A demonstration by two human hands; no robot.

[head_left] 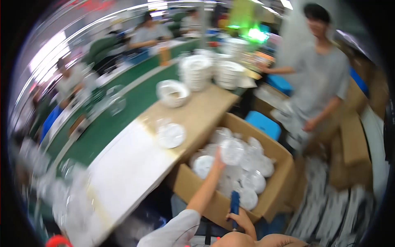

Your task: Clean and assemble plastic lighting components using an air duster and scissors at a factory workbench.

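Here on my feed, the left hand [219, 161] is down in the box, right up against the left edge of a clear, whitish round piece [232, 151]. Its fingers are mostly lost to me, so I can't tell how far open they are or whether they grip it. Down at the near rim, the right hand [243, 220] is curled closed around the lower part of a blue tool [235, 202], which points up and away toward the box; what kind of tool, I can't make out.

All around that piece I've got more of them, clear and white rounds [252, 181] heaped loosely in the open cardboard box [281, 187]. Just beyond it sits a blue stool [263, 124]. To the left runs the worktable [123, 164], part white, part brown, with one whitish disc [171, 136] lying on it, then a white bowl-shaped part [173, 94], then tall white stacks [195, 73] at the far end. Past the table curves a green conveyor [144, 78], workers seated along its other side. Over on the right stands a co-worker [321, 74] in a grey shirt, one arm stretched toward the stacks' end.
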